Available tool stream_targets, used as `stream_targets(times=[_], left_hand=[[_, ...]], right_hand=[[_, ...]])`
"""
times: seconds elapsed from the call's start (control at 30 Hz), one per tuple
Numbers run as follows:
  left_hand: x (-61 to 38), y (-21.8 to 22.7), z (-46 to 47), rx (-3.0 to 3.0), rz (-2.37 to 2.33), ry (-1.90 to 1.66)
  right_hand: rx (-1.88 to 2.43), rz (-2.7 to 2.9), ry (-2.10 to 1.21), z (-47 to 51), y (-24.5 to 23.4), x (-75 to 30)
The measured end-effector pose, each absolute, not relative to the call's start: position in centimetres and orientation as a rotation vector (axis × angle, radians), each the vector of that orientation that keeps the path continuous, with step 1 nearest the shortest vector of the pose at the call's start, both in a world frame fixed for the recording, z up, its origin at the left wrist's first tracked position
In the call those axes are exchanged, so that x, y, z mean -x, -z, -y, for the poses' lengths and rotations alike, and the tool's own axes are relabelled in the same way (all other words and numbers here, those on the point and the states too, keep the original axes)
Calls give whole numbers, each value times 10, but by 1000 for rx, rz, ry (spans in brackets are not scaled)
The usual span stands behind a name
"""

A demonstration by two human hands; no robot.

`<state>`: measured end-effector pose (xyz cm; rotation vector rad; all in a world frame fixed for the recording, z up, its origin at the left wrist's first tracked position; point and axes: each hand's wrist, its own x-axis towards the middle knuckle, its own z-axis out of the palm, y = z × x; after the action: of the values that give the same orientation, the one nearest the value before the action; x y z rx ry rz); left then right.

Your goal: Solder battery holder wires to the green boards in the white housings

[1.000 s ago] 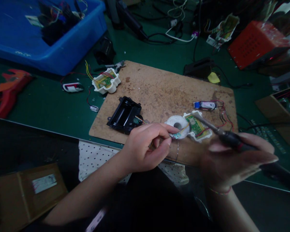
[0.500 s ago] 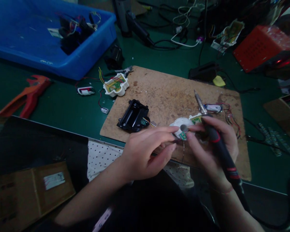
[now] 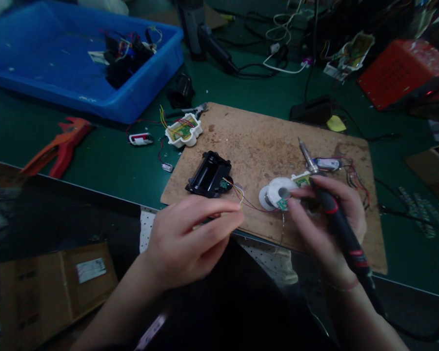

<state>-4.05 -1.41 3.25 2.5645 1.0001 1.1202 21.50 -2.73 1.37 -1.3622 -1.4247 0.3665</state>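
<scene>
My right hand (image 3: 325, 219) grips a soldering iron (image 3: 332, 214) with a red-banded black handle, tip pointing up and away, and its thumb and forefinger also pinch a tiny green circuit board (image 3: 283, 204). That board sits against a white solder spool (image 3: 276, 192) on the brown work board (image 3: 263, 141). My left hand (image 3: 190, 234) is closed in a pinch on thin coloured wires (image 3: 241, 197) that run from a black plastic housing (image 3: 209, 174) to the small board.
A white housing with a circuit board (image 3: 184, 130) lies at the board's far left corner. A blue bin (image 3: 76, 53) of parts stands far left, with orange pliers (image 3: 60, 146) on the green mat. A red box (image 3: 402, 68) stands far right. A cardboard box (image 3: 54, 287) sits near left.
My left hand slid left from the small board and now pinches the wires. My right hand turned the soldering iron upright and took the small board between its fingertips.
</scene>
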Motion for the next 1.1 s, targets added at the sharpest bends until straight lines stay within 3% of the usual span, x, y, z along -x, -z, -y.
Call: stream_targets(times=[0.13, 0.3, 0.73, 1.1], left_hand=[[31, -36, 12, -2901, -967, -928], [30, -37, 11, -3122, -876, -978], [-4, -34, -9, -2297, -1073, -1221], [-18, -33, -8, -2294, -1074, -1116]], right_hand=[[1348, 1421, -386, 27, -13, -216], [1353, 1441, -352, 28, -14, -217], [1342, 1454, -346, 28, -9, -220], [1327, 1466, -347, 26, -11, -220]])
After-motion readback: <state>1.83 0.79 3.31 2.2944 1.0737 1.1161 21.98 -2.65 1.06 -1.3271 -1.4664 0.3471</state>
